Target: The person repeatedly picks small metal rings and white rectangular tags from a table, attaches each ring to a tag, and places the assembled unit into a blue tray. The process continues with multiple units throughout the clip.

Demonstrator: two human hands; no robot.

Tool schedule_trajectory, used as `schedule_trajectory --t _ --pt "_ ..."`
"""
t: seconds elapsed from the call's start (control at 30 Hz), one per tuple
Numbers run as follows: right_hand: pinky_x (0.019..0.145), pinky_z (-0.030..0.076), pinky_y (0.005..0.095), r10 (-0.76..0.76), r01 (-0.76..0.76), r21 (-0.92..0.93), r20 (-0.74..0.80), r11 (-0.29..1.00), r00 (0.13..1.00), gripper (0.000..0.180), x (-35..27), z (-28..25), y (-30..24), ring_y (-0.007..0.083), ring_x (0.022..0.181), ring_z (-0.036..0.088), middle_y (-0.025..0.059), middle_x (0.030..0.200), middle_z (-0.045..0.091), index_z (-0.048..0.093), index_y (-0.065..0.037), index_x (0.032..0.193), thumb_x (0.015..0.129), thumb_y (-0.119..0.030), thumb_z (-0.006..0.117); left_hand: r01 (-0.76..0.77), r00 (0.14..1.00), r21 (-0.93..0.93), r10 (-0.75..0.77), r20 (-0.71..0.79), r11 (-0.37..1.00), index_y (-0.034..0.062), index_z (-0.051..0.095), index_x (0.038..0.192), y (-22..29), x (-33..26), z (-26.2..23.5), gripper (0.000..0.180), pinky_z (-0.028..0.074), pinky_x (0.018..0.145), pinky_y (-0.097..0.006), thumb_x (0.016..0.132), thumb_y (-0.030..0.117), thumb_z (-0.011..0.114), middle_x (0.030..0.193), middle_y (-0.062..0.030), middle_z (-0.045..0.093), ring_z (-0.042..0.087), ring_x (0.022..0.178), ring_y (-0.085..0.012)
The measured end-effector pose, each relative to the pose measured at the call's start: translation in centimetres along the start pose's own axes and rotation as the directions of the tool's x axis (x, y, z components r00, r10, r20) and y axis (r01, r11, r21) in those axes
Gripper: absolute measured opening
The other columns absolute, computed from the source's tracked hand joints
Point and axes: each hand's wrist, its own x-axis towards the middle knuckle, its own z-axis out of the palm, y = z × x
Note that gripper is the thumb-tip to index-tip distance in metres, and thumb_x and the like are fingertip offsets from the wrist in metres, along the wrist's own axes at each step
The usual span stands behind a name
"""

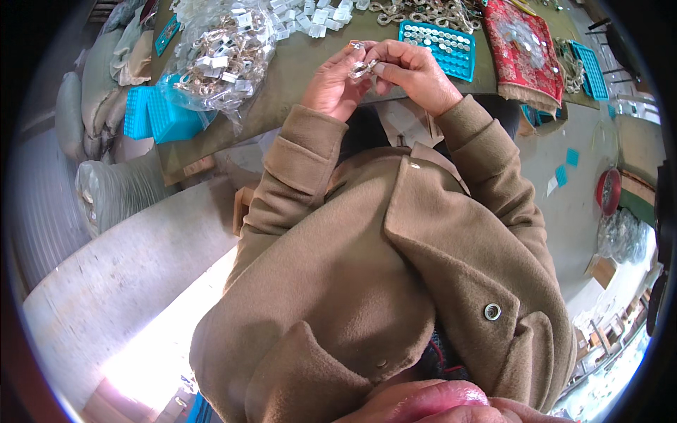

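One small pale coil [362,69] is gripped between the fingers of left hand [334,86] and right hand [416,76], beside the near edge of tabletop [296,60].

My coat [338,233] is plain brown; the piece [362,69] I hold is shiny silver-gold. My tray [462,69] is blue, dotted with rows of silvery-white discs [427,34]. The cloth [511,72] is patterned red with a tan edge [529,94], the tabletop [296,63] dull olive.

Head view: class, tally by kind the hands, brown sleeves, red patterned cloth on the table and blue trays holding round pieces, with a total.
Hands: 2
Brown sleeves: 2
Red patterned cloth: 1
Blue tray holding round pieces: 1
Total: 6
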Motion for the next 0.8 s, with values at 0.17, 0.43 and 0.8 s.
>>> schedule_trajectory --t 0.17,0.43,0.8 --pt "0.071 0.051 0.0229 0.176 -0.173 -0.307 -0.021 0.936 0.984 0.017 -1.7 -1.4 -0.5 0.0082 0.076 0.06 0.0029 0.092 0.064 0.062 -0.001 0.109 0.094 -0.006 0.054 -0.05 0.994 0.058 0.055 -0.096 0.997 0.0086 0.064 0.102 0.1 -0.5 1.0 0.014 0.038 0.053 -0.017 0.092 0.018 0.063 0.095 -0.0008 0.067 0.054 0.071 -0.0022" --pt "0.074 0.053 0.0267 -0.362 0.252 -0.441 -0.184 0.861 0.914 0.019 -2.7 -1.1 -0.7 0.0122 0.081 0.064 0.0042 0.096 0.068 0.07 -0.008 0.107 0.089 -0.014 0.066 -0.001 0.99 0.381 0.055 -0.131 0.925 0.0054 0.065 0.095 -1.1 -1.4 4.6 0.013 0.029 0.042 -0.014 0.09 0.017 0.066 0.077 -0.0001 0.062 0.043 0.052 -0.0001" --pt "0.073 0.053 0.0248 -0.362 0.26 -0.547 -0.086 0.796 0.928 0.021 -3.9 -2.5 -2.2 0.0109 0.083 0.067 0.0053 0.091 0.072 0.07 -0.006 0.106 0.088 -0.015 0.068 0.353 0.934 -0.107 -0.342 0.105 0.93 0.0046 0.059 0.096 -0.3 -1.5 2.8 0.012 0.028 0.04 -0.017 0.094 0.016 0.058 0.058 0.0059 0.043 0.031 0.044 -0.0029"
